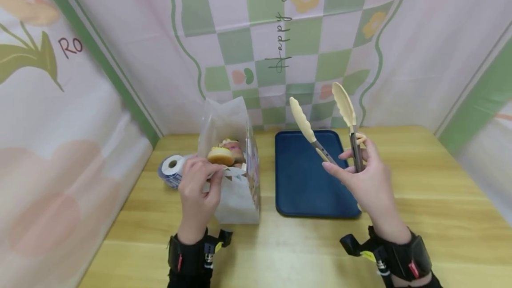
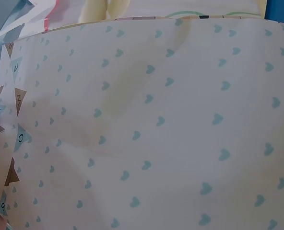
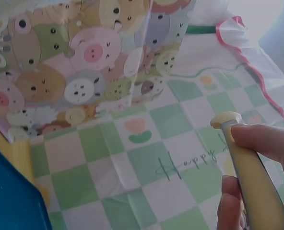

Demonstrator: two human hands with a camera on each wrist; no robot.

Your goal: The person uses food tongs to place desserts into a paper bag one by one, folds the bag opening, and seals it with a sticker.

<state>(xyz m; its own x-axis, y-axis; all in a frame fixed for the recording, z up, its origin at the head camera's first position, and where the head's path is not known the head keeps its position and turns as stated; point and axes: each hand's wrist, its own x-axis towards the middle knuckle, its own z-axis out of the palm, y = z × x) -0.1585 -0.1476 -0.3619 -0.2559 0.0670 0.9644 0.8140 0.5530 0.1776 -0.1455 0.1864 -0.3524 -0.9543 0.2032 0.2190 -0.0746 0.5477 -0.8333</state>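
Observation:
My left hand (image 1: 198, 190) pinches the near rim of an upright paper bag (image 1: 238, 201) between thumb and fingers. Through the bag's open top I see a round bun (image 1: 221, 156) and a pinkish food piece (image 1: 234, 148) behind it. The bag's heart-printed face (image 2: 142, 110) fills the left wrist view. In my right hand (image 1: 374, 183) is a pair of tongs (image 1: 345, 103), its cream tips pointing up and spread apart with nothing between them. It hovers over the right side of a blue tray (image 1: 312, 190). The right wrist view shows my thumb on the tongs' handle (image 3: 259, 187).
Left of the bag stands a white paper roll (image 1: 173, 164) in a blue-patterned holder. The wooden table (image 1: 280, 252) ends at a printed cloth backdrop (image 1: 268, 43), with more cloth on both sides. The tray lies to the right of the bag with a narrow gap between them.

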